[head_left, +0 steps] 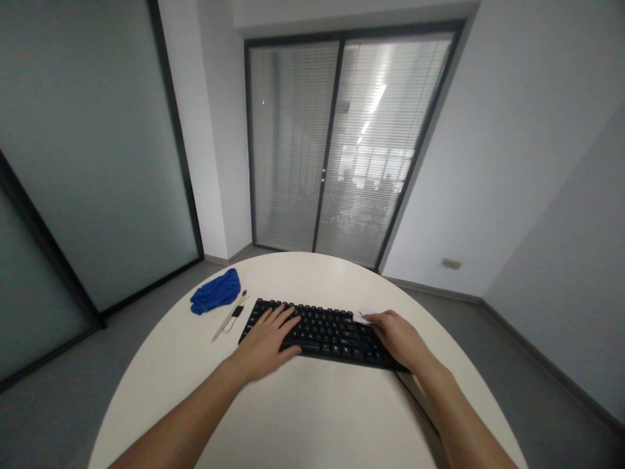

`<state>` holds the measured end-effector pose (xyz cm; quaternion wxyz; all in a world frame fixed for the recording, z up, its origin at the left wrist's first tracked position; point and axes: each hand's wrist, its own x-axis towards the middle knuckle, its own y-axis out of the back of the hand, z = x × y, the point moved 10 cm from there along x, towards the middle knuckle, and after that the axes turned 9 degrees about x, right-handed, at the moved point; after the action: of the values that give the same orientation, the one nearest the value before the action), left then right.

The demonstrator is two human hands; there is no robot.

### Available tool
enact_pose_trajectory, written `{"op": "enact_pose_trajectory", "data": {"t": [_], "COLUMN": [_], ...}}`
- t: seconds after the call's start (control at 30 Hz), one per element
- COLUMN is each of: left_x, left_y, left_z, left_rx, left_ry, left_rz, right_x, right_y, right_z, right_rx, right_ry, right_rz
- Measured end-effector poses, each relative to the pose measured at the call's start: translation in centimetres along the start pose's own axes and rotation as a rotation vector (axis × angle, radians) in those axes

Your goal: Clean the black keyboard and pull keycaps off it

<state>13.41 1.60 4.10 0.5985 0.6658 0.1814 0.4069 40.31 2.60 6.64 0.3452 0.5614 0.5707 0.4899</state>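
Grip, left hand [266,340]: wide, fingers spread flat on the left end of a black keyboard [325,332], holding nothing. Grip, right hand [398,339]: narrow, pinching a small white wipe [361,317] against the keyboard's right rear keys. Keyboard lay mid-way across a round white surface [303,417]. Beyond, left: slim brush-like tool [230,316], then crumpled blue cloth [216,292] near the far edge.

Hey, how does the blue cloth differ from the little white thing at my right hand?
The crumpled blue cloth is much larger than the small white wipe. The blue cloth lies untouched near the left edge of the round white table, apart from the black keyboard; the white wipe sits on the keyboard's far edge under the right hand. Both look soft.
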Motion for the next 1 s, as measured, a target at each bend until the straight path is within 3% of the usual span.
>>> {"op": "enact_pose_trajectory", "data": {"t": [0.27,0.7,1.0], "left_x": [0.1,-0.1,-0.8], "left_y": [-0.3,-0.2,2.5], "left_z": [-0.2,-0.3,-1.1], "left_rx": [0.007,-0.010,-0.010], "left_ry": [0.011,0.027,0.053], "left_rz": [-0.026,-0.044,0.046], "right_x": [-0.8,-1.0,-1.1], "right_y": [0.2,0.6,1.2], "right_z": [-0.9,-1.7,-4.5], "right_rx": [-0.116,-0.021,0.093], "right_ry": [-0.012,0.033,0.058], "right_rz": [-0.099,-0.145,-0.170]}}
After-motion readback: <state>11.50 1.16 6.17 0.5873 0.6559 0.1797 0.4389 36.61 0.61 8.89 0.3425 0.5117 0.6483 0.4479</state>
